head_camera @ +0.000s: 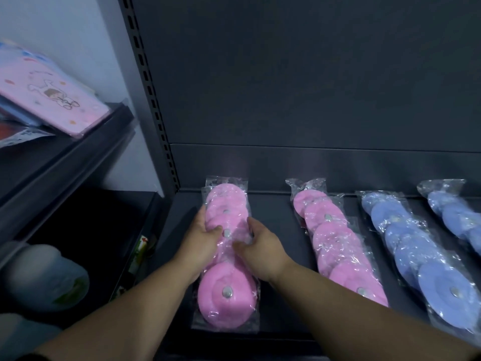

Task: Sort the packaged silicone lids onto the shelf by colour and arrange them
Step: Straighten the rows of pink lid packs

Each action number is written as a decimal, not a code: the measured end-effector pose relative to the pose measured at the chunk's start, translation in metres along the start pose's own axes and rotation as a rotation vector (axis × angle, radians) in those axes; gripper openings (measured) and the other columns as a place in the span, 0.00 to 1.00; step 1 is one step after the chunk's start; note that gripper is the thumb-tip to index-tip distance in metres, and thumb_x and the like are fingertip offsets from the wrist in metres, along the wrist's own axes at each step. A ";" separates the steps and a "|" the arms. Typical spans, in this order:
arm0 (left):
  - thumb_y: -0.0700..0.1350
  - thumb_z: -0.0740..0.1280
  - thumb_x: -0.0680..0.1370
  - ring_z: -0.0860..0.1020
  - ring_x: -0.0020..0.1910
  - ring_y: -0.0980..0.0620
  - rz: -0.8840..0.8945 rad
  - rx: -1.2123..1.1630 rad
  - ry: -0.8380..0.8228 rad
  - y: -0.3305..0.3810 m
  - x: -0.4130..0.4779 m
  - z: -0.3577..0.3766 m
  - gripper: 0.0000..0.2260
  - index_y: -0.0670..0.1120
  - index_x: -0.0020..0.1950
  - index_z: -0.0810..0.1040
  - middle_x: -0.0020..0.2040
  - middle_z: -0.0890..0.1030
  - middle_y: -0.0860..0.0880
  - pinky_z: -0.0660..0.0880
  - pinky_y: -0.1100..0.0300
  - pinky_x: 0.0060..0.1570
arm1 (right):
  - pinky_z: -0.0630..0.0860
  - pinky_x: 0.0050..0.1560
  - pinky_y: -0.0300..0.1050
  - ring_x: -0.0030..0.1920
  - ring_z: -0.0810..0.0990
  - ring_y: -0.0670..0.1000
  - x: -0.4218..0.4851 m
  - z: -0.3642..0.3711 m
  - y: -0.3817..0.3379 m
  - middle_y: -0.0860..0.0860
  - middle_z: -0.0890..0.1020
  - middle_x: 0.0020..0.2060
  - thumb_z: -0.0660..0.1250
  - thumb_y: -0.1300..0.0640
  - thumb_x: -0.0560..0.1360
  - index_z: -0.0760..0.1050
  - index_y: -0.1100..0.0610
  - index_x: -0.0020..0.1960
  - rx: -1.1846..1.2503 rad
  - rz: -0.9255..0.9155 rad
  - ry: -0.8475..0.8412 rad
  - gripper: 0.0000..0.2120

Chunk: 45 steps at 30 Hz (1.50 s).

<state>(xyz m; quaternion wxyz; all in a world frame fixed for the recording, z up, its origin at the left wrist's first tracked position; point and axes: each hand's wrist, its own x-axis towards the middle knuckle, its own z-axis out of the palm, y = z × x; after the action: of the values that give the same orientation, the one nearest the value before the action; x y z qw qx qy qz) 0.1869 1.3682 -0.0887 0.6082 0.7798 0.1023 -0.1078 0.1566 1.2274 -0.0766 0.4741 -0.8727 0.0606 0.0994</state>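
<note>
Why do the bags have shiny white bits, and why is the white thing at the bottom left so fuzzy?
Head view: the light is dim, and the wrap on the left pink pack and left blue pack bounces it back as glare; the white thing sits close at the frame's edge, out of focus.

No text is readable. The pink case [59, 100] carries only a cartoon drawing, and the carton [142, 247] print is too blurred.

Dim, bluish light; glare on the plastic wrappers [406, 254], wide-angle bending at edges, blurred lower-left corner.
</note>
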 end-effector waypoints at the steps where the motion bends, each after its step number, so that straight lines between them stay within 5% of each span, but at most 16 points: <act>1: 0.38 0.63 0.77 0.81 0.52 0.49 0.011 0.006 -0.016 0.000 -0.001 0.003 0.27 0.59 0.72 0.62 0.59 0.80 0.51 0.78 0.47 0.55 | 0.62 0.63 0.32 0.68 0.70 0.52 -0.001 0.000 0.001 0.52 0.70 0.69 0.66 0.55 0.76 0.61 0.57 0.74 -0.036 0.003 -0.008 0.29; 5: 0.41 0.65 0.77 0.77 0.60 0.49 0.005 0.022 -0.024 0.002 0.002 0.001 0.32 0.57 0.76 0.55 0.67 0.73 0.52 0.74 0.47 0.62 | 0.63 0.53 0.27 0.65 0.73 0.51 0.001 -0.005 0.001 0.50 0.74 0.64 0.67 0.54 0.75 0.64 0.55 0.71 -0.062 0.020 0.014 0.27; 8: 0.46 0.64 0.77 0.69 0.69 0.49 -0.004 0.028 0.014 0.006 0.019 -0.004 0.33 0.57 0.77 0.51 0.75 0.64 0.51 0.68 0.48 0.68 | 0.69 0.45 0.32 0.52 0.77 0.47 0.016 -0.011 -0.005 0.46 0.77 0.52 0.66 0.54 0.75 0.70 0.51 0.62 0.022 0.053 0.066 0.16; 14: 0.41 0.61 0.79 0.78 0.56 0.51 0.029 0.020 -0.039 0.009 0.027 0.009 0.29 0.54 0.77 0.54 0.61 0.76 0.52 0.74 0.50 0.62 | 0.72 0.59 0.41 0.61 0.76 0.53 0.033 -0.005 -0.011 0.54 0.76 0.62 0.60 0.57 0.76 0.67 0.56 0.68 0.004 0.072 0.076 0.21; 17: 0.43 0.62 0.79 0.74 0.64 0.50 0.032 0.029 -0.032 0.010 0.026 0.007 0.30 0.54 0.78 0.51 0.71 0.70 0.50 0.70 0.50 0.67 | 0.71 0.56 0.39 0.60 0.76 0.53 0.029 -0.013 -0.010 0.55 0.76 0.63 0.60 0.58 0.77 0.68 0.56 0.67 0.000 0.072 0.090 0.18; 19: 0.44 0.62 0.80 0.67 0.71 0.50 0.064 0.083 0.024 0.017 0.023 0.005 0.30 0.53 0.78 0.51 0.76 0.63 0.50 0.64 0.52 0.71 | 0.66 0.63 0.39 0.67 0.71 0.53 0.024 -0.026 -0.011 0.54 0.70 0.70 0.61 0.55 0.78 0.62 0.57 0.73 0.007 0.067 0.122 0.24; 24: 0.42 0.61 0.80 0.64 0.73 0.49 0.298 0.190 0.095 0.048 -0.008 0.032 0.26 0.51 0.77 0.58 0.75 0.63 0.52 0.61 0.55 0.72 | 0.64 0.69 0.41 0.68 0.70 0.51 0.006 -0.077 0.004 0.52 0.72 0.69 0.63 0.56 0.78 0.65 0.54 0.72 -0.003 -0.011 0.353 0.24; 26: 0.41 0.61 0.80 0.61 0.74 0.53 0.344 0.256 0.043 0.053 -0.022 0.058 0.26 0.50 0.76 0.59 0.75 0.62 0.52 0.53 0.71 0.68 | 0.65 0.65 0.40 0.66 0.72 0.51 -0.002 -0.105 0.018 0.52 0.74 0.67 0.63 0.57 0.77 0.68 0.53 0.70 -0.038 0.024 0.435 0.21; 30: 0.43 0.60 0.81 0.73 0.56 0.62 0.174 0.210 -0.124 0.052 -0.020 0.109 0.27 0.54 0.77 0.54 0.76 0.61 0.51 0.68 0.76 0.52 | 0.66 0.63 0.42 0.66 0.72 0.55 -0.011 -0.153 0.050 0.54 0.73 0.67 0.63 0.57 0.78 0.66 0.56 0.71 -0.124 0.147 0.453 0.23; 34: 0.44 0.61 0.80 0.62 0.74 0.49 0.024 0.144 -0.130 0.051 0.005 0.136 0.29 0.51 0.78 0.53 0.77 0.59 0.48 0.60 0.55 0.72 | 0.70 0.59 0.45 0.60 0.76 0.58 0.001 -0.165 0.075 0.56 0.78 0.61 0.63 0.55 0.77 0.69 0.57 0.68 -0.144 0.246 0.347 0.20; 36: 0.44 0.61 0.80 0.61 0.74 0.49 0.001 0.123 -0.100 0.053 0.018 0.149 0.28 0.49 0.78 0.54 0.77 0.60 0.48 0.59 0.56 0.72 | 0.75 0.55 0.47 0.53 0.79 0.58 0.012 -0.169 0.087 0.56 0.81 0.53 0.63 0.55 0.75 0.74 0.58 0.59 -0.085 0.257 0.327 0.14; 38: 0.42 0.60 0.81 0.66 0.71 0.50 0.011 0.092 -0.071 0.057 0.028 0.160 0.25 0.46 0.77 0.58 0.75 0.65 0.48 0.61 0.61 0.67 | 0.72 0.45 0.44 0.44 0.77 0.55 0.022 -0.174 0.095 0.54 0.79 0.42 0.63 0.55 0.75 0.73 0.57 0.46 -0.063 0.246 0.320 0.05; 40: 0.41 0.62 0.80 0.73 0.60 0.53 0.030 0.087 -0.034 0.062 0.031 0.169 0.19 0.44 0.72 0.68 0.66 0.75 0.49 0.65 0.64 0.57 | 0.68 0.41 0.41 0.40 0.74 0.55 0.032 -0.179 0.099 0.52 0.77 0.37 0.63 0.56 0.74 0.71 0.56 0.39 -0.073 0.235 0.302 0.06; 45: 0.44 0.68 0.77 0.78 0.44 0.57 0.067 0.130 0.078 0.054 0.033 0.182 0.03 0.49 0.50 0.80 0.49 0.82 0.51 0.70 0.69 0.41 | 0.80 0.44 0.49 0.40 0.80 0.57 0.046 -0.185 0.101 0.54 0.82 0.36 0.64 0.61 0.72 0.77 0.54 0.38 0.005 0.209 0.234 0.06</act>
<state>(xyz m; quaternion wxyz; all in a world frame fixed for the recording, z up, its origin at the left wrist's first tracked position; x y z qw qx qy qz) 0.2259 1.1791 -0.0918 0.5551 0.8241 0.0927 -0.0636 0.2027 1.0168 -0.0714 0.4530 -0.8661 0.2064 0.0458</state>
